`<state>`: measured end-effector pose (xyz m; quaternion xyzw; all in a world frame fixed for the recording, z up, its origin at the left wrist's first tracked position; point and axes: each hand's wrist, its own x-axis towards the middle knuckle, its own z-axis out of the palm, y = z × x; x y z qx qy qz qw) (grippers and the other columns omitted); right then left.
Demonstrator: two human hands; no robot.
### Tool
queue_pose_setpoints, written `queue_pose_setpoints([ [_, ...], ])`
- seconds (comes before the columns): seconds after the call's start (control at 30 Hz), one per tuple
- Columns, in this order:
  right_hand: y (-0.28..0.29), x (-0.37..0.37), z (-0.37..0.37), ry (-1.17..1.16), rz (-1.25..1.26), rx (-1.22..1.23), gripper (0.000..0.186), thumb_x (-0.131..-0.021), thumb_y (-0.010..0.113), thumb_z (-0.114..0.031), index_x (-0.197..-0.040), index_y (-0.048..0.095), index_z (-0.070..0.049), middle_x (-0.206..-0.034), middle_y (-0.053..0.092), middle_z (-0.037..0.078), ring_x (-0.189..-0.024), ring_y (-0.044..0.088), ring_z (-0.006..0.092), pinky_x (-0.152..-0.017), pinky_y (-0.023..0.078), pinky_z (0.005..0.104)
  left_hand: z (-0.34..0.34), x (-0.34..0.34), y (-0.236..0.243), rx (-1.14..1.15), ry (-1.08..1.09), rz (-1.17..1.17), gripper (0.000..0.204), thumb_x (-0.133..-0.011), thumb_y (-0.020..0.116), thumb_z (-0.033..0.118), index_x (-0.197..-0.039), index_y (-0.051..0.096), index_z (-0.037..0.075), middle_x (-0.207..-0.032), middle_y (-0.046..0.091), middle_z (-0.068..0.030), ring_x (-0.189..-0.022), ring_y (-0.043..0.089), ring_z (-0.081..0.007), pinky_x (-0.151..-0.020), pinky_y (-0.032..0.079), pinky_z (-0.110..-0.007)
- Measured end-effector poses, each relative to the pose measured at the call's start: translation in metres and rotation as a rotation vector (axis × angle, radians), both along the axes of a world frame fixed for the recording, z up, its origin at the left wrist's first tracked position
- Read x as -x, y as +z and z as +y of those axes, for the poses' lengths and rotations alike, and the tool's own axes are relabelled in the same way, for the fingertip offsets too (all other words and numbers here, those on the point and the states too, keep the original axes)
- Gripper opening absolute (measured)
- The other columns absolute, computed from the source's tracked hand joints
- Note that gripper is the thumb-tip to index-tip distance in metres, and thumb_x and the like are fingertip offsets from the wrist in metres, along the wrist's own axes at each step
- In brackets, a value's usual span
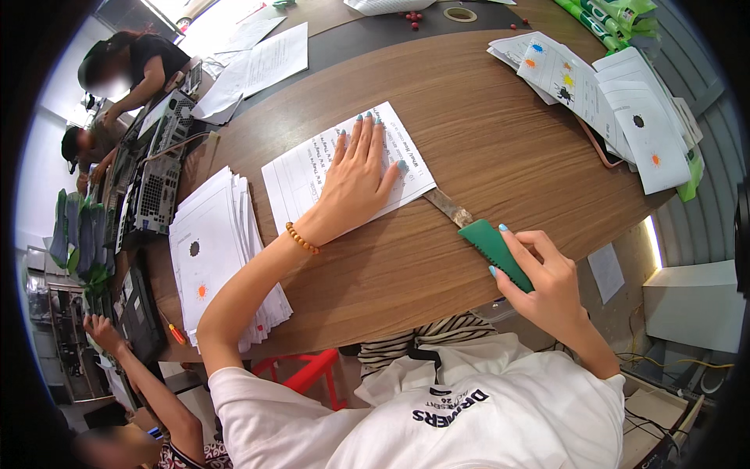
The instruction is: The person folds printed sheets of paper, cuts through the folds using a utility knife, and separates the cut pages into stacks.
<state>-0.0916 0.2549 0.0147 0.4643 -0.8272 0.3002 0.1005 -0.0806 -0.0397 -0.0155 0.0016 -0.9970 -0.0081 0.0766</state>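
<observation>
My left hand [355, 180] lies flat with its fingers stretched out on a printed white sheet [289, 184], which looks folded, on the brown wooden desk [469, 133]. A string of wooden beads circles that wrist. To the right, my right hand [547, 281] is closed round the green handle of a knife [494, 248]. The knife's worn metal blade points up and left and meets the sheet's lower right corner. Whether its tip lies under the sheet or inside the fold, I cannot tell.
A stack of printed sheets [207, 242] stands left of my arm, and more folded sheets [574, 86] fan out at the far right. Computer cases [160, 184], a screwdriver [175, 331] and a tape roll [460, 14] lie around. Co-workers [144, 66] are at the left.
</observation>
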Motion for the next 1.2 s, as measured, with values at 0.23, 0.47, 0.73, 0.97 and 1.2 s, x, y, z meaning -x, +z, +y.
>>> queue_pose_setpoints([
  [0.23, -0.004, 0.015, -0.026, -0.031, 0.041, -0.031, 0.042, -0.073, 0.067, -0.014, -0.112, 0.057, -0.001, -0.089, 0.053, 0.008, -0.068, 0.06, 0.0232, -0.054, 0.049, 0.0319, 0.001, -0.001, -0.003, -0.063, 0.002, 0.007, 0.061, -0.094, 0.03, 0.032, -0.137, 0.018, -0.011, -0.144, 0.018, -0.0268, -0.137, 0.011, -0.0327, -0.112, 0.005, -0.041],
  [0.47, -0.011, 0.107, -0.086, 0.034, 0.149, -0.036, 0.038, -0.077, 0.063, -0.02, -0.111, 0.058, -0.001, -0.088, 0.055, 0.011, -0.069, 0.061, 0.026, -0.059, 0.05, 0.0357, 0.004, 0.0, -0.001, -0.079, -0.02, 0.03, 0.06, -0.093, 0.031, 0.03, -0.135, 0.02, -0.012, -0.142, 0.02, -0.0289, -0.136, 0.014, -0.0346, -0.111, 0.006, -0.043],
  [0.73, 0.016, 0.085, -0.049, -0.019, 0.034, 0.138, 0.037, -0.073, 0.066, -0.014, -0.107, 0.062, -0.002, -0.084, 0.058, 0.012, -0.066, 0.059, 0.0253, -0.059, 0.048, 0.0344, -0.007, -0.004, -0.003, -0.203, 0.016, 0.071, 0.052, -0.094, 0.026, 0.023, -0.136, 0.024, -0.008, -0.143, 0.023, -0.0225, -0.136, 0.018, -0.0294, -0.112, 0.009, -0.04],
  [0.97, 0.015, 0.003, 0.015, -0.051, -0.191, 0.061, 0.042, -0.063, 0.068, -0.004, -0.105, 0.063, -0.001, -0.083, 0.059, 0.009, -0.063, 0.061, 0.0199, -0.053, 0.049, 0.0283, -0.007, 0.0, -0.005, -0.304, 0.013, 0.097, 0.051, -0.093, 0.025, 0.022, -0.134, 0.029, -0.008, -0.142, 0.026, -0.0222, -0.135, 0.02, -0.0283, -0.112, 0.011, -0.039],
  [1.2, 0.005, 0.012, 0.003, -0.049, -0.05, 0.035, 0.041, -0.065, 0.068, -0.009, -0.105, 0.062, -0.003, -0.082, 0.057, 0.006, -0.062, 0.061, 0.0164, -0.051, 0.05, 0.0276, -0.007, 0.0, -0.008, -0.203, 0.009, 0.085, 0.05, -0.094, 0.022, 0.02, -0.137, 0.025, -0.006, -0.144, 0.024, -0.0203, -0.135, 0.02, -0.0277, -0.112, 0.011, -0.037],
])
